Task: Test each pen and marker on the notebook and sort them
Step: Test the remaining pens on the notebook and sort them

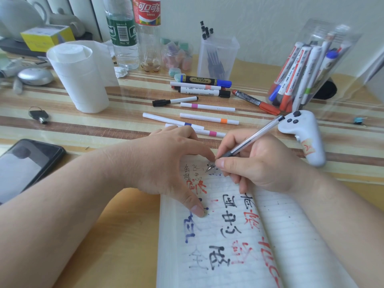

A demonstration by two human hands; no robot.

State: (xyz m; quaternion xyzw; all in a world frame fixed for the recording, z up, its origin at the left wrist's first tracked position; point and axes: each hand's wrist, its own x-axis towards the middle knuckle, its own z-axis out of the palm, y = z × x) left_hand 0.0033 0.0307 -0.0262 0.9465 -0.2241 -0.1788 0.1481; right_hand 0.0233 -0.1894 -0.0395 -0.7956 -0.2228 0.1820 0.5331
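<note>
Notebook (301, 235), pen (250, 139); markers (297, 80) in tub (334, 34)

A desk (52, 125) fills the view, covered in a cloth (128, 94) striped in cream, tan and brown beneath a clear glossy sheet. Its near edge shows plain orange-tan wood (124, 235). Behind rises a pale, off-white wall (270, 17). At top left stand white vertical ribs (83, 9), possibly a radiator. Soft, even daylight falls across everything, leaving faint glare on the sheet at right.
</note>
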